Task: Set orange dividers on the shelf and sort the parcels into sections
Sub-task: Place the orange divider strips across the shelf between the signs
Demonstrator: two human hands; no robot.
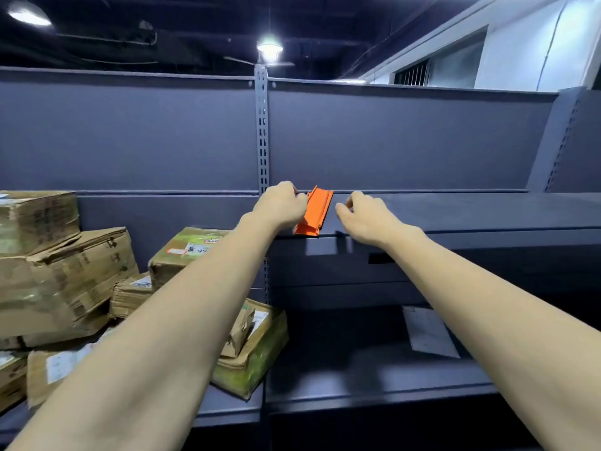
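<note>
An orange divider [314,212] lies on the upper right shelf [455,216], running from the front edge toward the back panel. My left hand [282,203] grips its left side with curled fingers. My right hand [364,216] hovers just right of the divider, fingers loosely curled, a small gap between them and the orange piece. Several cardboard parcels [65,271] are piled on the lower left shelf, one green-printed parcel [253,349] near its right end.
A perforated grey upright [261,131] separates the left and right shelf bays. A grey sheet [429,333] lies on the lower right shelf [374,379]. Another upright [559,141] stands at the far right.
</note>
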